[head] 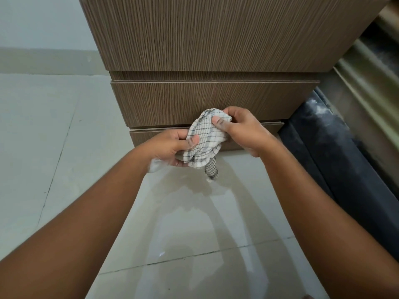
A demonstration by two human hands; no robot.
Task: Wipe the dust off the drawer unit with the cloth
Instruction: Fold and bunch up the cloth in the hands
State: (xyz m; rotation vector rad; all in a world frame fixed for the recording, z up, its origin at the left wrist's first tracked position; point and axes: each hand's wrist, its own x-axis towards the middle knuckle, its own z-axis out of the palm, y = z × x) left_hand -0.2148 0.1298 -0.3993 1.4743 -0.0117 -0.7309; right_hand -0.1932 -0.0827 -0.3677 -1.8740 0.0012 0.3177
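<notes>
Hands bunch checked cloth before wood-grain drawer unit.

Under me I see a pale tiled floor, glossy, with thin dark grout lines crossing it. At my far left a light wall meets the floor with a low skirting band. At my right lies a dark padded thing, dusty on top; beyond it are blurred greenish stripes.

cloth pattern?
White cloth with a thin dark grid check, bunched between both hands; clearest in the head view.
</notes>
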